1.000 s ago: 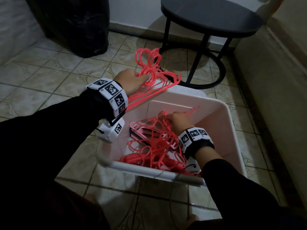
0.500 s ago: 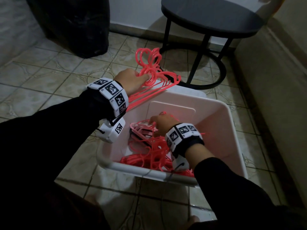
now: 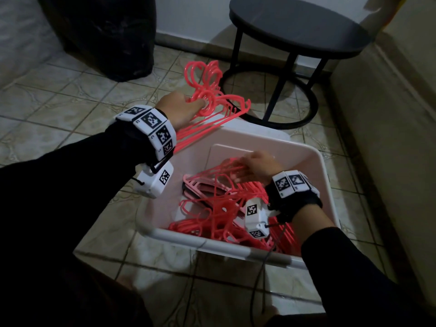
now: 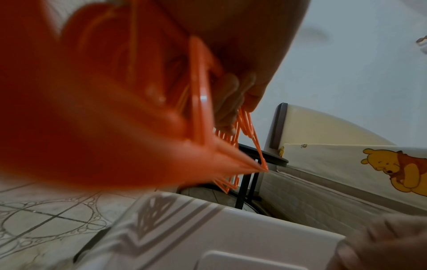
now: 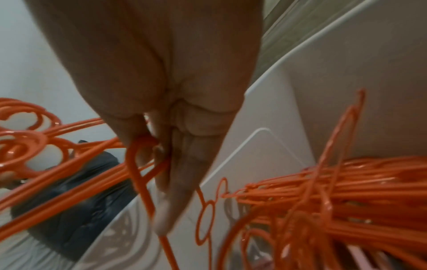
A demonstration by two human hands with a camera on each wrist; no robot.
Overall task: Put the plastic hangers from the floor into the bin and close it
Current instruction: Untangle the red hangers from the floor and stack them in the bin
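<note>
Inside the bin (image 3: 323,175), many hangers (image 3: 212,208) are arranged by the right hand (image 3: 257,166), one pinched; a bunch (image 3: 212,107) is clenched in the left hand (image 3: 177,109), undeposited; closing remains.

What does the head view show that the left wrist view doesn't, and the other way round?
Only the head view shows the right hand reaching into the pile of hangers inside the bin, and the black bag by the wall. Only the left wrist view shows a sheet with a yellow cartoon bear on it. Both show the left hand gripping a bunch of hangers, the white bin, the tiled floor and the dark round table.
</note>
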